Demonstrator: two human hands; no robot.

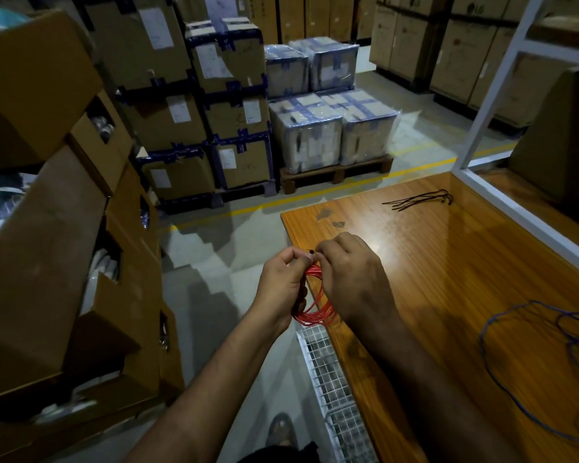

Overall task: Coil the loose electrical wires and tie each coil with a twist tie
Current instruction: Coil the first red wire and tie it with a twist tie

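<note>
Over the near left corner of the wooden table I hold a red wire coil between both hands, above the table's edge. My left hand has its fingers curled round the coil's left side, with thumb and forefinger meeting at the top of the loops. My right hand is curled over the top right of the coil, its fingertips pinching at the same spot, where a small black twist tie end shows between the two hands. The loops hang down below my wrists in a flattened bunch. Farther back on the table, well apart from my hands, lies a small bundle of dark twist ties. To my right, a loose blue wire sprawls in wide uncoiled curves across the tabletop. A white wire-mesh panel runs along the table's near left edge, and stacked cardboard boxes stand to my left on the floor.
</note>
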